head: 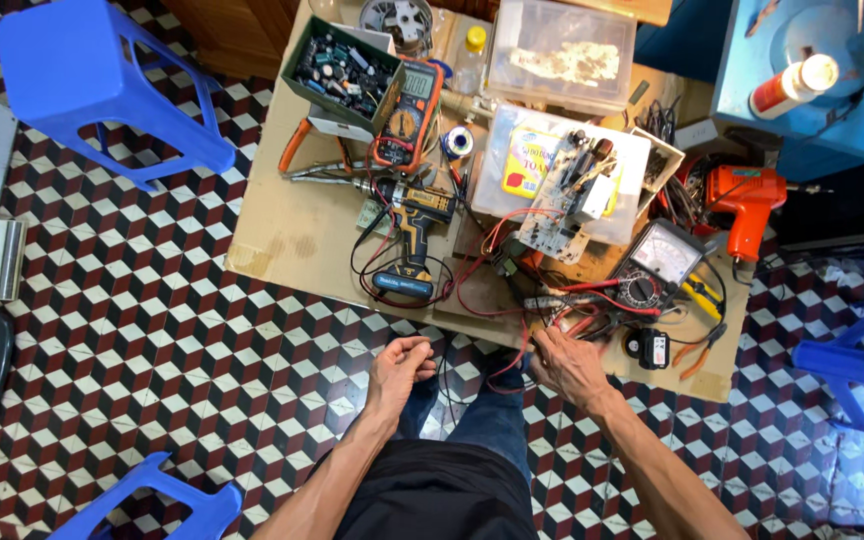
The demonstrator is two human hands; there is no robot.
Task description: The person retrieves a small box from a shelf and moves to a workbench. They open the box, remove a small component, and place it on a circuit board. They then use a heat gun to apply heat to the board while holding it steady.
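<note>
My left hand [399,368] hovers over the tiled floor just off the front edge of the low wooden table [282,235]. Its fingers are curled shut, pinching a thin black wire [442,385] that hangs down past my knees. My right hand [564,365] rests at the table's front edge, with its fingertips closed on a bundle of red and black test leads [577,322]. The leads run up to an analog multimeter [657,262] and to a bare circuit board [564,200] lying on a clear plastic box.
Also on the table are a yellow-and-black cordless drill [412,235], an orange digital multimeter [407,115], a green box of parts [342,75], a solder spool [457,141], pliers [297,145] and an orange soldering gun [747,200]. Blue plastic stools [102,80] stand around it.
</note>
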